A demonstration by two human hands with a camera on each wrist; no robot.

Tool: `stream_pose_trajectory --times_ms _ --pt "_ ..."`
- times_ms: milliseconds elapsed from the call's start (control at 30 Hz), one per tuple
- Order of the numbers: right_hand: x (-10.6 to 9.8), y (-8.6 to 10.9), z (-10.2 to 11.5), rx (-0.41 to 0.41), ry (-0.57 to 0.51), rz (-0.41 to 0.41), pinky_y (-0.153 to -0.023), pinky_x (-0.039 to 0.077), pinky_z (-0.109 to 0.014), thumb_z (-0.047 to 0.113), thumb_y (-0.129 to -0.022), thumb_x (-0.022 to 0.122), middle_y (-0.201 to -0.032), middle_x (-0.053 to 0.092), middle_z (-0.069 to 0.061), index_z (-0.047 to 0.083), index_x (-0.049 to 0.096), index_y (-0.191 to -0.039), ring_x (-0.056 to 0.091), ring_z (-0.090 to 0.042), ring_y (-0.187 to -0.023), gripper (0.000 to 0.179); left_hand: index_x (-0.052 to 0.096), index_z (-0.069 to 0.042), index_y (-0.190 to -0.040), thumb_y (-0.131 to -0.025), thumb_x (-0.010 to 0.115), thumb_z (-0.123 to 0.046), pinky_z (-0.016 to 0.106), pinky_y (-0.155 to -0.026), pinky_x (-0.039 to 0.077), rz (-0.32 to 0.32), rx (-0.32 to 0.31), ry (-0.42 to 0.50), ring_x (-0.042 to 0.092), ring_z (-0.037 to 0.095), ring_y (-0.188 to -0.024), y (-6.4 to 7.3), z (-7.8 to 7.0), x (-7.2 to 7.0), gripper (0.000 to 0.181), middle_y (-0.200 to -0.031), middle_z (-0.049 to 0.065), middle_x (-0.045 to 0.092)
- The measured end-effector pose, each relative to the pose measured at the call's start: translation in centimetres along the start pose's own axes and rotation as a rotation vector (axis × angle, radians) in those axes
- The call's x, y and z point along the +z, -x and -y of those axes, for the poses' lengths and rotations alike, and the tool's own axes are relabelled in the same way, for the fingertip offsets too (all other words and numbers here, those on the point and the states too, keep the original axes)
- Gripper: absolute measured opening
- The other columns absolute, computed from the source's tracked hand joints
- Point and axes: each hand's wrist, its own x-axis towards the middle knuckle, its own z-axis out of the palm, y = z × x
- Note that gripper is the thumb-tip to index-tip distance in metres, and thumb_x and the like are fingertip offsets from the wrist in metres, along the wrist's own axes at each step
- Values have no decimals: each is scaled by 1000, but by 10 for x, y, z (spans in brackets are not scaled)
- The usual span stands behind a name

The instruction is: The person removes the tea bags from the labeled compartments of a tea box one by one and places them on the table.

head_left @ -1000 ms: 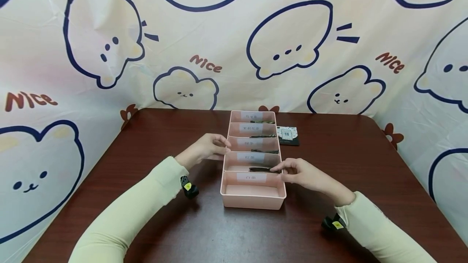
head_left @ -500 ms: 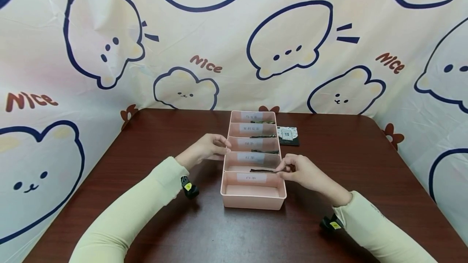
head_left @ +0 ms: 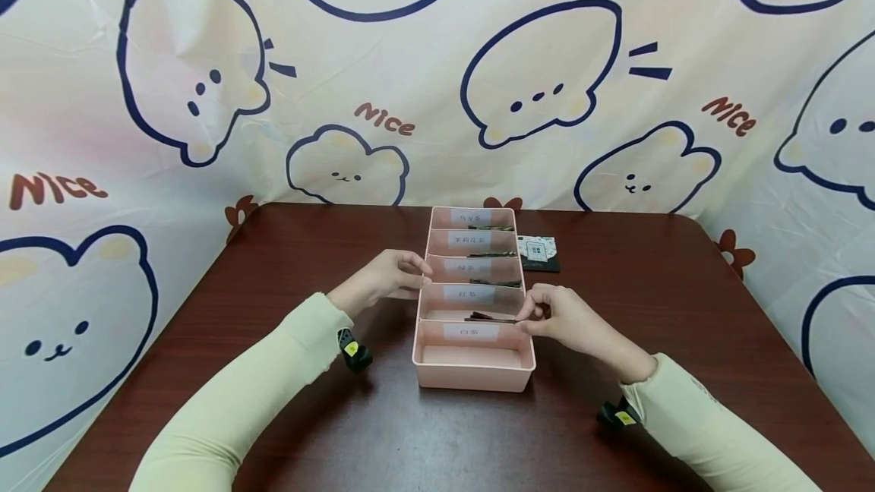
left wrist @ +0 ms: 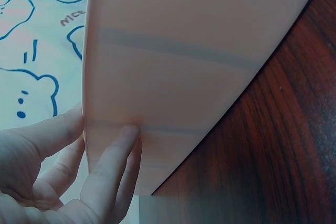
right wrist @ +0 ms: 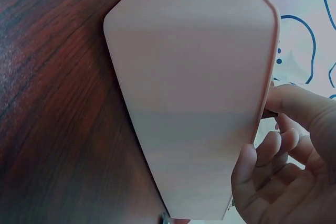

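A long pink divided box [head_left: 473,378] stands on the table, its compartments marked with white Chinese tea labels. Across its left rim, my left hand [head_left: 390,275] grips the wall; in the left wrist view two fingertips [left wrist: 128,136] press the outer side while other fingers reach over the edge. At the right rim, my right hand [head_left: 567,317] pinches the end of thin dark tea packets [head_left: 488,317] in the compartment second from the front. Only their upper edges show. In the right wrist view the thumb and a finger meet behind the rim, around a dark edge [right wrist: 270,114].
Thin packets [head_left: 495,283] stand on edge in the farther compartments. Right of the box, near its far end, a black-and-white tea packet [head_left: 538,253] lies on the brown table [head_left: 328,416]. A printed cloth [head_left: 437,74] hangs behind and at the sides.
My right hand has drawn back and up slightly, its fingers now closer together on the packets. The packets' edges have shifted and fan apart a little. My left hand stays in place.
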Motion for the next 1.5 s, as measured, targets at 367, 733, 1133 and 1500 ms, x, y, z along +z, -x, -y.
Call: stream_pose_trajectory --times_ms 367,733,1133,1500 --pt "-5 -1 -1 21 -9 -12 -55 38 -19 14 -77 81 -73 61 4 13 62 -72 45 -6 -64 19 63 1 -106 -86 71 -3 45 -90 56 -3 -10 -3 64 19 -87 0 0 0 21 -108 15 60" --pt "-14 1 4 -6 -73 1 -65 47 -24 16 -80 79 -87 62 -1 16 66 -78 54 -13 -80 13 63 1 -106 -86 71 -3 46 -91 55 -4 -6 2 64 19 -88 0 -1 -1 22 -108 15 60" --pt "-46 -4 23 -54 -276 -157 -69 56 -27 15 -86 73 -86 72 -1 5 66 -89 67 -15 -79 13 63 3 -107 -86 70 -2 45 -90 56 -1 0 3 64 19 -88 0 0 -1 22 -107 15 61" --pt "-111 -27 15 -143 -771 -488 -62 59 -24 3 -87 69 -87 74 -2 4 70 -94 69 -11 -69 7 62 4 -107 -87 69 -1 43 -88 57 6 4 8 65 19 -87 0 0 -1 22 -105 15 61"
